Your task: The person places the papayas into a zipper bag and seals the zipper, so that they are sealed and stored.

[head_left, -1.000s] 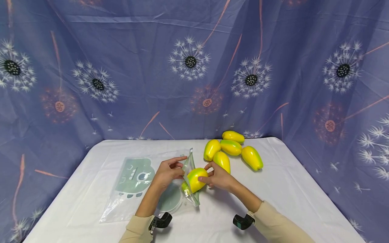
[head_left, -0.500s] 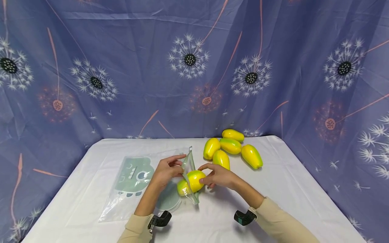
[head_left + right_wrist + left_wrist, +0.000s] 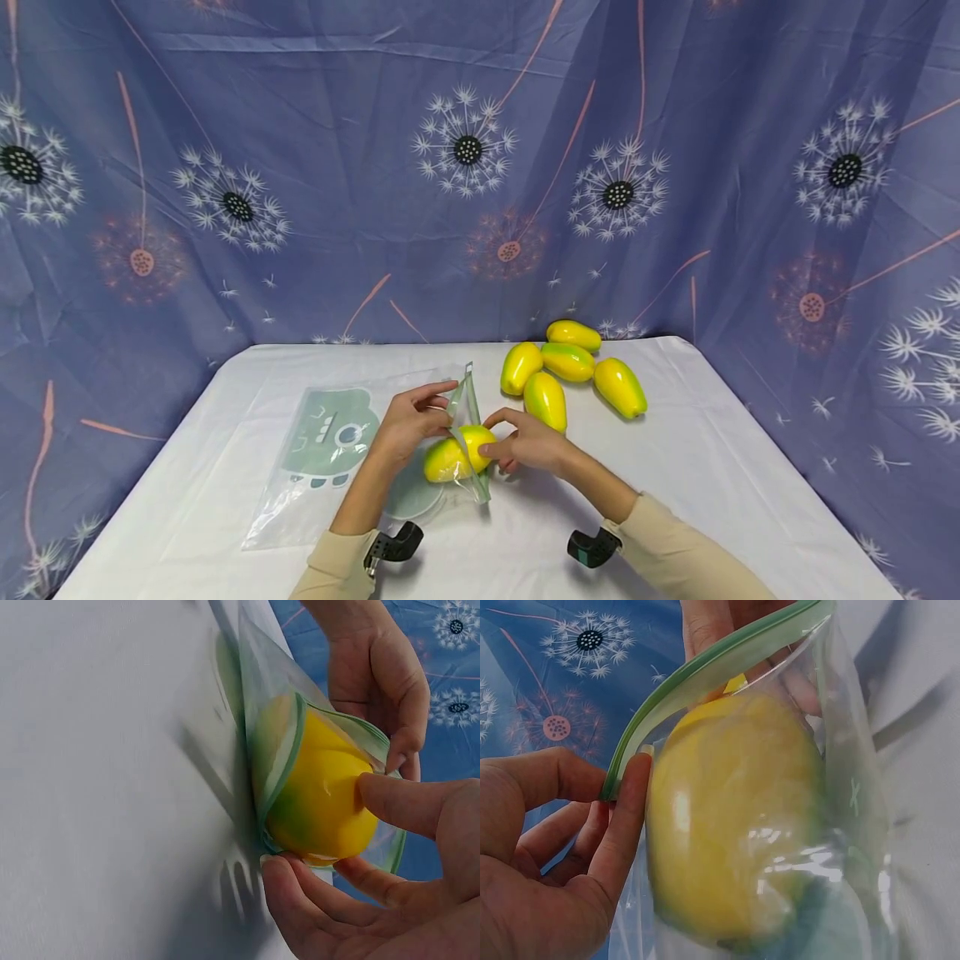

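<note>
A yellow-green mango [image 3: 447, 461] lies mostly inside a clear zip bag [image 3: 273, 517], its near end sticking out at the mouth. My left hand [image 3: 408, 427] pinches the green zip edge between thumb and finger, which the left wrist view shows closely. In that view the mango [image 3: 735, 825] shows through the plastic. My right hand [image 3: 532, 440] holds the protruding end of the mango [image 3: 322, 791], thumb on one side and fingers on the other. The bag lies flat to the left, with a green cartoon print [image 3: 341, 429] on it.
Several more mangoes [image 3: 567, 362] lie behind and right of my right hand, the closest mango [image 3: 545, 402] just beyond it. A white cloth covers the table [image 3: 675, 500]. Blue dandelion-print fabric [image 3: 360, 167] hangs behind and at both sides.
My right hand has moved left and pushed the mango deeper through the bag's mouth. My left hand keeps its pinch on the zip edge, barely moving.
</note>
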`<state>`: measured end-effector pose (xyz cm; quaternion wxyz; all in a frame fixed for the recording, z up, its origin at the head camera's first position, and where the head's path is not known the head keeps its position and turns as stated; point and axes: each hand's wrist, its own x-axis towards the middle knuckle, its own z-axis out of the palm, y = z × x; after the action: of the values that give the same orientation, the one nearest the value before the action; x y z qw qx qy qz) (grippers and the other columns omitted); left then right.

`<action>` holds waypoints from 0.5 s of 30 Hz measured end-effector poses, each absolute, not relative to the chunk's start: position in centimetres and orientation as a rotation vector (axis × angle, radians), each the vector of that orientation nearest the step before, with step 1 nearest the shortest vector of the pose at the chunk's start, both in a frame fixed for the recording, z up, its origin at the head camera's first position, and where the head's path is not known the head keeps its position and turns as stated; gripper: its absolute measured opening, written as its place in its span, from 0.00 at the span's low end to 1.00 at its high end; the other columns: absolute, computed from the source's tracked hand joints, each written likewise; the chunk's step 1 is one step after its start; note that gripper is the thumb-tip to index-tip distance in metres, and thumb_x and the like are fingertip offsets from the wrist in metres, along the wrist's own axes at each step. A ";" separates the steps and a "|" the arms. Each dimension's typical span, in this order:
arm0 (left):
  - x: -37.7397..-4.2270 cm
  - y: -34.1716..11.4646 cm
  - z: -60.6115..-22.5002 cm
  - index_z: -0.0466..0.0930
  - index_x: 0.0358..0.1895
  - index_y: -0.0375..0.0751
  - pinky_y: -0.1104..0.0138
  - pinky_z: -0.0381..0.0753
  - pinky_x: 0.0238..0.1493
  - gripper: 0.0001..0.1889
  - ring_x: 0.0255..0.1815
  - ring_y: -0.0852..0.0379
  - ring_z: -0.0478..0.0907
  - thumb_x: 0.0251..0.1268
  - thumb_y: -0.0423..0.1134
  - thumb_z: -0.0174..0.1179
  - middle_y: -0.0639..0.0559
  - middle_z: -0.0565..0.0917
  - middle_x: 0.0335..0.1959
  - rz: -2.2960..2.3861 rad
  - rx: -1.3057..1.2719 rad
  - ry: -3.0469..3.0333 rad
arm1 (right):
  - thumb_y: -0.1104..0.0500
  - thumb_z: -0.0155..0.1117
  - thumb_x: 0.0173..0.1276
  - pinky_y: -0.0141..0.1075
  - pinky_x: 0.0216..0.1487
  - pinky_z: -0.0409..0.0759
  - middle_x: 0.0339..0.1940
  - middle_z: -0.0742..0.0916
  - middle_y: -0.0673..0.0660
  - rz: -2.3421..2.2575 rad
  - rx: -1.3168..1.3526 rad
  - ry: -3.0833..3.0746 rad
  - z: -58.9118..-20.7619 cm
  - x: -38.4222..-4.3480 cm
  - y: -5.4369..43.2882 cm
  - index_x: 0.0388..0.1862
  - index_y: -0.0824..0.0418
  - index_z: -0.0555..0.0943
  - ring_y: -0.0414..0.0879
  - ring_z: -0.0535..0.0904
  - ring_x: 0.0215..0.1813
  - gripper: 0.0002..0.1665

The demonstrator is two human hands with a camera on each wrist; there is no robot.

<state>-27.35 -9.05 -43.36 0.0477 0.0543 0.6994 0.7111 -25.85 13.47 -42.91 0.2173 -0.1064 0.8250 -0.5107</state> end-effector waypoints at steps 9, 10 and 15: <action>-27.2 -8.9 -43.1 0.83 0.61 0.37 0.60 0.89 0.36 0.28 0.29 0.53 0.78 0.53 0.21 0.63 0.39 0.79 0.42 2.179 0.124 2.125 | 0.50 0.72 0.66 0.46 0.40 0.87 0.32 0.89 0.63 -1.386 -0.326 2.235 -43.0 -25.5 12.9 0.60 0.56 0.77 0.52 0.85 0.31 0.27; -27.2 -8.8 -43.1 0.83 0.61 0.37 0.60 0.89 0.36 0.28 0.29 0.53 0.78 0.53 0.21 0.63 0.39 0.79 0.42 2.176 0.121 2.128 | 0.50 0.71 0.66 0.47 0.40 0.87 0.33 0.89 0.63 -1.382 -0.330 2.227 -43.0 -25.5 12.9 0.60 0.56 0.78 0.52 0.85 0.31 0.26; -27.3 -8.9 -43.1 0.83 0.61 0.38 0.60 0.89 0.36 0.28 0.28 0.52 0.78 0.53 0.21 0.63 0.39 0.79 0.42 2.170 0.116 2.138 | 0.52 0.70 0.67 0.46 0.40 0.87 0.36 0.89 0.62 -1.356 -0.368 2.224 -42.7 -25.6 13.1 0.63 0.58 0.78 0.51 0.85 0.30 0.26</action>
<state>-27.29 -8.89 -43.15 0.0466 0.0381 0.7006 0.7110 -25.60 13.06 -42.66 0.2527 -0.1353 0.8180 -0.4987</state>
